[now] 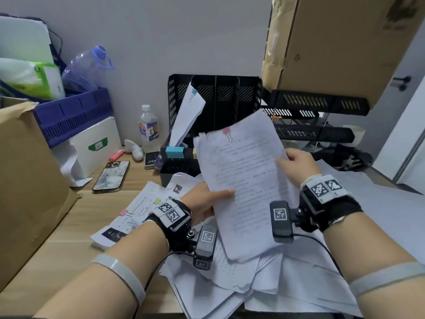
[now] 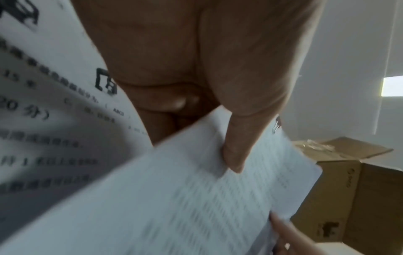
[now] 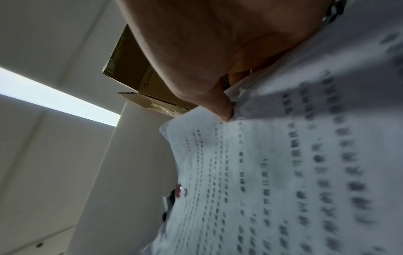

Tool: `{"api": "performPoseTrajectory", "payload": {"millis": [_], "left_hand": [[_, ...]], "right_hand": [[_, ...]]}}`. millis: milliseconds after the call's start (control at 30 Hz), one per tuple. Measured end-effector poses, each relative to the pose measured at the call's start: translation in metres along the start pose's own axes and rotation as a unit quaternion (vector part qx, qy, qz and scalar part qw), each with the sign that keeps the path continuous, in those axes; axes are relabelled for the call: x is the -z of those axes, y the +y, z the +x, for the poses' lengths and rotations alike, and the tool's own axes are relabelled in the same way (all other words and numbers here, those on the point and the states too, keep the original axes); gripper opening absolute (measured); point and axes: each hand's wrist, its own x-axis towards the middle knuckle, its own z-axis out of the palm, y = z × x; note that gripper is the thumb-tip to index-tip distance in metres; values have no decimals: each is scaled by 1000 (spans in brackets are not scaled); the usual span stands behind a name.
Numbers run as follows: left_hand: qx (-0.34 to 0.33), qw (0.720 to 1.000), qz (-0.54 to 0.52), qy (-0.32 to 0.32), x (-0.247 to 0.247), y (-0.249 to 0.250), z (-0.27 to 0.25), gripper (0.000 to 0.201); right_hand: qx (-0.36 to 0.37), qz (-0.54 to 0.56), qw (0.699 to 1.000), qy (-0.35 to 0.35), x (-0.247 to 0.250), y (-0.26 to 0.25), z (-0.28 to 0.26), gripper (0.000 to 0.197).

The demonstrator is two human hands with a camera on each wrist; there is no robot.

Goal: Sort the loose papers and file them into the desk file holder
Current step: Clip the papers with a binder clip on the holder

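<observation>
Both hands hold up a printed paper stack [image 1: 246, 185] fastened by a pink clip [image 1: 227, 132] at its top edge. My left hand [image 1: 207, 199] pinches its left edge, thumb [image 2: 235, 155] flat on the front page [image 2: 185, 198]. My right hand [image 1: 296, 164] grips the right edge, its thumb [image 3: 222, 110] on the printed page [image 3: 283, 181]. The stack hangs above a loose paper pile [image 1: 241, 284] on the desk. Behind stands the black mesh file holder [image 1: 213, 104]; its leftmost slot holds a sheaf [image 1: 187, 118] with a teal clip.
Clipped leaflets [image 1: 138, 215] lie left of the pile. A phone [image 1: 111, 173], a water bottle [image 1: 148, 127] and a black clip box [image 1: 177, 166] sit near the holder. A cardboard box [image 1: 30, 180] stands at left, another [image 1: 340, 42] overhangs black letter trays [image 1: 315, 118] at right.
</observation>
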Motion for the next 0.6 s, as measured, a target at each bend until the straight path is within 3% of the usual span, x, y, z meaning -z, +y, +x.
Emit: {"api": "performPoseTrajectory", "payload": {"millis": [133,233,300,400,433,500,600], "left_hand": [[-59,997,41,37,-5,10,2,22],[-168,966,164,107,-5,34,5,11],[-223,934,241,139,-4,54,13,20],[-300,883,324,158,-5,78,28,28],[-311,865,356,167,-8,84,35,27],[-316,854,379,166,-15,98,43,33],[-352,872,323,109,-16,108,53,52]], "right_hand": [[28,52,997,58,3,-27,12,16],[75,6,991,114,4,-53,9,47],[112,17,993,17,4,-77,2,62],[54,102,966,-229,-6,-116,-10,92],[46,111,959,-258,-10,-127,-10,90],[44,138,960,-237,-17,-145,-4,76],[24,190,977,-98,-16,-158,18,43]]}}
